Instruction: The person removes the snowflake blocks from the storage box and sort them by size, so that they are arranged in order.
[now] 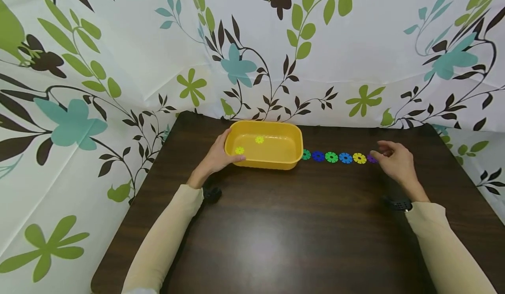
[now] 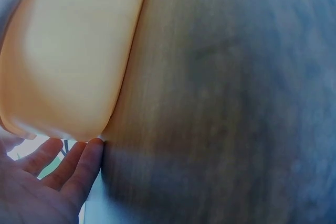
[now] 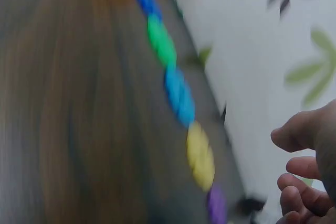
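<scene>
My left hand (image 1: 215, 156) holds the left end of a yellow plastic tub (image 1: 272, 164), its thumb over the near rim. In the left wrist view, the fingertips (image 2: 93, 148) touch the tub's outer wall. Inside lie two yellow notched discs, one toward the middle (image 1: 259, 139) and one near the thumb (image 1: 239, 150). Right of the tub runs a row of flat notched discs: green, dark blue, green (image 1: 331, 157), light blue (image 1: 345, 158), yellow (image 1: 359, 158) and purple (image 3: 216, 205). My right hand (image 1: 396, 162) hovers by the purple end, fingers loosely bent and holding nothing in the right wrist view.
The dark wooden table (image 1: 276, 224) stretches toward me. Behind it hangs a white cloth (image 1: 252, 31) with leaf and flower prints, meeting the table's far edge just beyond the tub. A dark band (image 1: 398, 204) sits on my right wrist.
</scene>
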`<state>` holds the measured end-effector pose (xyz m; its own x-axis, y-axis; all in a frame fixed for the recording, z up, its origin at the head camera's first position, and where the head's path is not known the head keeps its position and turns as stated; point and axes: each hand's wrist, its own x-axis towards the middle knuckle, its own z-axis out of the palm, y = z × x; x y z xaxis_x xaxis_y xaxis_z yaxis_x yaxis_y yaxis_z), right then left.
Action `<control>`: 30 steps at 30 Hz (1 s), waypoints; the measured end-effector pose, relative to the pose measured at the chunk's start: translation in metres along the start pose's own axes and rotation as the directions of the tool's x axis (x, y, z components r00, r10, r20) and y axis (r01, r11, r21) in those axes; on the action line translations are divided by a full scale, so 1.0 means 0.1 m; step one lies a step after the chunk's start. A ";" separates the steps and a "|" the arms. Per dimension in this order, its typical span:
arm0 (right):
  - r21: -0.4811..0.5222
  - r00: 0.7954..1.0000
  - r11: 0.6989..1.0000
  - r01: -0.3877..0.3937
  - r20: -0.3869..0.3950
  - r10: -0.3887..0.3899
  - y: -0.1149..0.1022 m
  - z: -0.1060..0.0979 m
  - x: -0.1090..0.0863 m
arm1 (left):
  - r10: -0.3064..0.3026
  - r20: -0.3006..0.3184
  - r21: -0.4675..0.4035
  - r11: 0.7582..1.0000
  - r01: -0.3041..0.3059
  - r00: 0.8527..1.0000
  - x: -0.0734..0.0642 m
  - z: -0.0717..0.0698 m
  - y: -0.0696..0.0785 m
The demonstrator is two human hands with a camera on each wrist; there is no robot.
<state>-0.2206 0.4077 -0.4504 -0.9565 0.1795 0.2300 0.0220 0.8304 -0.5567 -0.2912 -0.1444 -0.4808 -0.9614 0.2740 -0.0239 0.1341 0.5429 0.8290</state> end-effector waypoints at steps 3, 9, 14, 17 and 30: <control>0.029 0.998 0.997 0.068 -0.010 -0.067 -0.31 0.05 0.02 | -0.005 -0.005 -0.003 1.000 0.005 1.000 0.01 -0.03 0.02; 0.088 0.982 0.979 0.186 0.017 -0.189 -0.91 0.24 0.07 | -0.005 -0.012 -0.005 1.000 0.005 1.000 0.01 -0.05 0.00; 0.137 0.967 0.970 0.202 0.129 -0.220 -1.34 0.48 0.10 | -0.017 -0.010 -0.011 1.000 0.017 1.000 -0.01 -0.05 0.00; 0.154 0.952 0.965 0.213 0.189 -0.240 -1.57 0.64 0.14 | -0.017 -0.011 -0.010 1.000 0.017 1.000 -0.02 -0.05 0.00; 0.132 0.847 0.965 0.225 0.463 -0.261 -2.21 1.27 0.35 | 0.003 0.001 -0.008 1.000 -0.003 1.000 -0.01 -0.01 0.01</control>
<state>-0.2957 0.1633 -0.4203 -0.9505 -0.3093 -0.0296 -0.2329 0.7723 -0.5911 -0.2905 -0.1451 -0.4794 -0.9607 0.2768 -0.0217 0.1356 0.5359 0.8333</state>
